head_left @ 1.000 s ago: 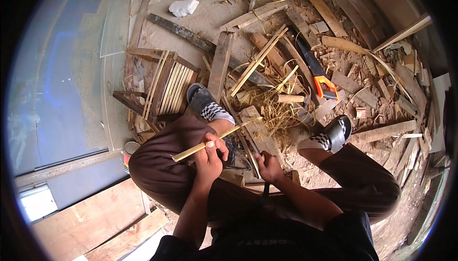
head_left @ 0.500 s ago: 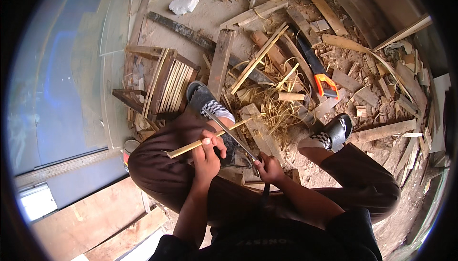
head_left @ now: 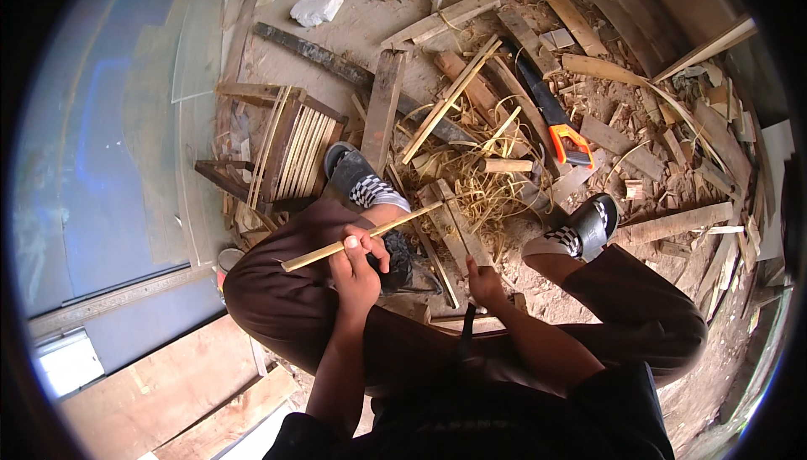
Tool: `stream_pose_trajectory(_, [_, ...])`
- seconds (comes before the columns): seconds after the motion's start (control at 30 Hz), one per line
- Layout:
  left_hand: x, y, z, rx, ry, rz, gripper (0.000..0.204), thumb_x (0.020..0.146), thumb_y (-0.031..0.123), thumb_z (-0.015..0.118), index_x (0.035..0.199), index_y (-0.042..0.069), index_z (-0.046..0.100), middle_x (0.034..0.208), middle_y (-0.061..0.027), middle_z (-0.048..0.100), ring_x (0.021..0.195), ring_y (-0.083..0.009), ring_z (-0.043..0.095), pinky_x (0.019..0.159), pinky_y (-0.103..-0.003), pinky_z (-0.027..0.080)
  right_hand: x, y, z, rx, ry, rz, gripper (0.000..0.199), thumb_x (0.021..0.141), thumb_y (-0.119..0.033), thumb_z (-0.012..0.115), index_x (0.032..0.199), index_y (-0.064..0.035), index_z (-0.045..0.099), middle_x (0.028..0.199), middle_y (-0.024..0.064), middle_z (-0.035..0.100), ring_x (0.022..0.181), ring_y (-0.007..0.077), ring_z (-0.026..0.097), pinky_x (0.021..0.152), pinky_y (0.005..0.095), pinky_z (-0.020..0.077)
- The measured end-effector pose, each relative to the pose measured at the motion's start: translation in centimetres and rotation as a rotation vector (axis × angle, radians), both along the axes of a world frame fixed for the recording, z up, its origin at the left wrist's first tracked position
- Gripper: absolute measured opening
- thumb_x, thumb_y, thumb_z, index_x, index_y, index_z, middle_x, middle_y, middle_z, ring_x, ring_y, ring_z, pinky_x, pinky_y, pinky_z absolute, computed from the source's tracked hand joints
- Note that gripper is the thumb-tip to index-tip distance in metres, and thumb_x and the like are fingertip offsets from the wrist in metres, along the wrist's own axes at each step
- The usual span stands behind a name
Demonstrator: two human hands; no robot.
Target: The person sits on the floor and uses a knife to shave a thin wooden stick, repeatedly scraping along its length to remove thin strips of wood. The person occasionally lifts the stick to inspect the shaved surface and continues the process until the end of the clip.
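Note:
In my left hand (head_left: 357, 268) is a narrow, pale yellow bamboo strip (head_left: 315, 256), pinched between closed fingers. It slants from above my left knee up to the right, its far end over a flat wood board (head_left: 454, 226). My right hand (head_left: 486, 286) grips a long, thin-bladed knife (head_left: 460, 226), seen nearly edge-on over that board, apart from my left hand. Just beyond the board lies a tangled heap of curled shavings (head_left: 496, 203).
An orange-handled saw (head_left: 573, 147) lies among wood offcuts ahead to the right. At left of my foot stands a wooden frame (head_left: 282, 145) with several pale slats (head_left: 307, 157). A glass sheet (head_left: 126, 149) covers the left side. A white lump (head_left: 317, 11) sits farther off.
The knife has swung away from the bamboo strip, its tip moving right and now pointing forward. My right hand shifted slightly right, and my left hand moved a little left with the strip.

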State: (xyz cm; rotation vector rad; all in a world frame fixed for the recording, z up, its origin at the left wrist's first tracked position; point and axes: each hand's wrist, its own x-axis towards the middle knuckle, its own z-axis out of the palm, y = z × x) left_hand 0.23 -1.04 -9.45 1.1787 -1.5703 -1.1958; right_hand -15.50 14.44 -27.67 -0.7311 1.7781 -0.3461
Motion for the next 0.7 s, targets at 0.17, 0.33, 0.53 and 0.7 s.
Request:
stream_pose_trajectory(0.17, [0.0,0.0,-0.3,0.013,0.007,0.022,0.04,0.112,0.027,0.029,0.084,0.002,0.042,0.055,-0.0069,0.046,0.045,-0.0164,0.046,0.046,-0.029,0.038,0.3,0.0,-0.2,-0.083,-0.018,-0.06,0.075,0.098,-0.067,0.038,0.09,-0.0016,0.074,0.087,0.0313,0.069,0.088,0.0482,0.068,0.083,0.0549,0.0521])
stream_pose_trajectory(0.33, [0.2,-0.2,0.2,0.02,-0.043,0.124,0.044,0.111,0.03,0.03,0.08,0.001,0.043,0.054,-0.0064,0.047,0.044,-0.0152,0.045,0.045,-0.027,0.036,-0.6,-0.4,-0.4,0.059,0.006,0.017,0.076,0.098,-0.066,0.039,0.094,0.0022,0.071,0.087,0.0333,0.068,0.091,0.05,0.067,0.083,0.0562,0.0513])
stream_pose_trajectory(0.53, [0.4,0.1,0.5,0.046,-0.047,0.066,0.044,0.111,0.029,0.027,0.084,0.0,0.046,0.053,-0.0068,0.05,0.049,-0.0162,0.049,0.052,-0.03,0.04,0.2,-0.3,-0.8,-0.011,0.017,-0.003,0.075,0.097,-0.067,0.04,0.097,0.0019,0.072,0.093,0.0341,0.068,0.099,0.0506,0.066,0.089,0.0562,0.0508])
stream_pose_trajectory(0.7, [-0.1,-0.6,0.0,-0.045,-0.182,0.105,0.048,0.112,0.032,0.023,0.087,0.0,0.047,0.052,-0.006,0.052,0.046,-0.0146,0.046,0.051,-0.028,0.038,-0.7,0.3,-3.6,0.071,0.051,-0.004,0.077,0.097,-0.067,0.042,0.094,0.0041,0.072,0.091,0.0349,0.068,0.099,0.0503,0.066,0.09,0.0553,0.0509])
